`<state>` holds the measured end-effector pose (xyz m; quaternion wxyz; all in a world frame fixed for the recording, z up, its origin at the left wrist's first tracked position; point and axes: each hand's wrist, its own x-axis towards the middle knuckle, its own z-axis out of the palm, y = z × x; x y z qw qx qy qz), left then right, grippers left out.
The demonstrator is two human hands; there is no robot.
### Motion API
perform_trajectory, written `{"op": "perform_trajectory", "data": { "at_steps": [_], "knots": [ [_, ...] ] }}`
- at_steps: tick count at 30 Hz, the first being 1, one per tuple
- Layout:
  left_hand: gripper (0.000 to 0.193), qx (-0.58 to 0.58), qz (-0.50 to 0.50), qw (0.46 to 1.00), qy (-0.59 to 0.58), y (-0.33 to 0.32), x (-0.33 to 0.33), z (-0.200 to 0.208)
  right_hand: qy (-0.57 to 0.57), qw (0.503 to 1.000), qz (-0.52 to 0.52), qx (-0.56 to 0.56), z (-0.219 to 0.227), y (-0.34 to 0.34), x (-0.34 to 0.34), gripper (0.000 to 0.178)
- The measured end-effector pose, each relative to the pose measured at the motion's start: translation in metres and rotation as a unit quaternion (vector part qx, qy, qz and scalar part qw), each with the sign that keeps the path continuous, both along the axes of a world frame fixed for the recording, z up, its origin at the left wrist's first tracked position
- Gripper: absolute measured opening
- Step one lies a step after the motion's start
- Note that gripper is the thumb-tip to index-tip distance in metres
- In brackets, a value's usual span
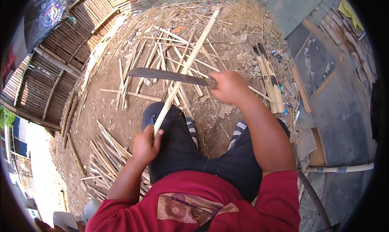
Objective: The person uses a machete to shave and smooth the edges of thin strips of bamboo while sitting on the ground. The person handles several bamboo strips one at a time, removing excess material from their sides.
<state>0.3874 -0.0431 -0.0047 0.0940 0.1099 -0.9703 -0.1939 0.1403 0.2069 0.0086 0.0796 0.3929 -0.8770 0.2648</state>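
My left hand [146, 146] is closed round the near end of a long pale strip of split bamboo or wood [197, 53], next to my left knee. The strip slants up and away to the right. In my right hand [230, 87], the handle of a machete [162, 74] is gripped. Its dark blade points left and crosses the strip around the middle. Whether the edge touches or cuts into the strip, I cannot tell.
Several split strips [139, 66] lie criss-crossed on the dirt ahead. A pile of strips [106, 161] is by my left side. Two wider, partly blackened pieces [270, 82] lie to the right, near dark sheets [324, 90]. A slatted bamboo wall [60, 66] stands left.
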Motion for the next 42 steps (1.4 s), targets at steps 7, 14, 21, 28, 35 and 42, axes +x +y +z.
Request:
{"op": "perform_trajectory", "data": {
  "at_steps": [7,14,21,28,35,42],
  "knots": [
    [0.032,0.010,-0.011,1.000,-0.010,-0.004,0.005,-0.002,-0.079,0.993,-0.078,-0.049,-0.006,0.017,-0.029,0.030],
    [0.032,0.018,-0.013,0.999,-0.025,0.000,0.009,-0.005,0.004,0.998,0.038,0.053,0.000,0.000,0.003,0.026],
    [0.033,-0.014,0.006,1.000,0.014,-0.004,0.009,-0.006,-0.147,0.983,-0.096,-0.057,-0.003,0.023,-0.033,0.036],
    [0.032,-0.061,-0.008,0.998,-0.001,-0.003,0.011,-0.008,0.000,0.987,0.081,0.136,0.020,-0.006,0.018,0.030],
    [0.032,-0.096,-0.008,0.995,0.034,-0.012,0.011,-0.013,-0.081,0.991,-0.107,-0.011,0.005,0.036,-0.031,0.031],
    [0.033,-0.121,-0.003,0.992,0.034,-0.012,0.015,-0.012,0.025,0.990,0.078,0.119,0.026,0.008,0.018,0.039]
  ]
}}
